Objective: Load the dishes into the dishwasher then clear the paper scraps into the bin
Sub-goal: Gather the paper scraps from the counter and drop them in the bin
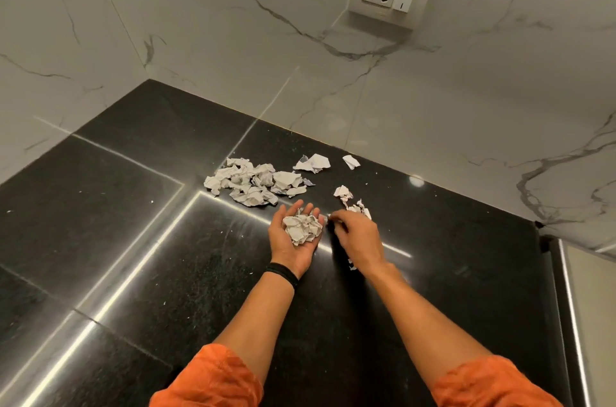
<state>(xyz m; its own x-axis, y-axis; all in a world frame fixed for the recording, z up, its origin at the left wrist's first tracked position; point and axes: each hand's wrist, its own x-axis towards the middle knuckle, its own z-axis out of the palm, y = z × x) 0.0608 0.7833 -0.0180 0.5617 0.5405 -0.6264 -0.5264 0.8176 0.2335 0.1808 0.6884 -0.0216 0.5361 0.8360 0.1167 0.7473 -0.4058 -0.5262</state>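
Head view: on a polished black stone counter (140,206), a cupped left hand (293,240) lies palm-up, cradling crumpled white paper scraps (302,228); beside it, the right hand (358,240) pinches at loose bits. Light, springy scraps likely need gathering by the handful.

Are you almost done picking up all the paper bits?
Partly. The left hand is cupped open, holding a handful of scraps. The right hand is picking at bits nearby. A big pile and several loose pieces remain on the black counter. No bin or dishwasher is in view.
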